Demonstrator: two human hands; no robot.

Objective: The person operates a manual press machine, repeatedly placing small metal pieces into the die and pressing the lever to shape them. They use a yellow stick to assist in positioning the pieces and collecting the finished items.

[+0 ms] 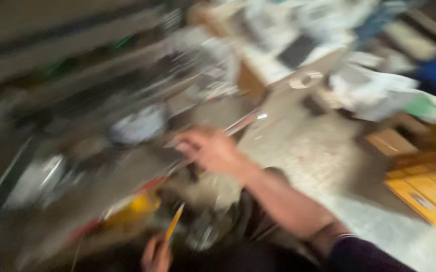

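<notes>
At frame centre the right hand [210,149] curls its fingers around a thin metal rod [240,123] (blur hides the exact grip). At the bottom edge, the left hand [156,256] pinches a slim yellow stick [174,222], above a cluttered workbench [77,201].

Heavy motion blur. Pale speckled floor [318,156] runs from frame centre to lower right. On it: yellow flat cartons [429,194] at right edge, a brown box [390,142] above them, white crumpled sheets [379,90] upper right, a dark flat slab [296,51] top centre. Left half: unreadable grey clutter.
</notes>
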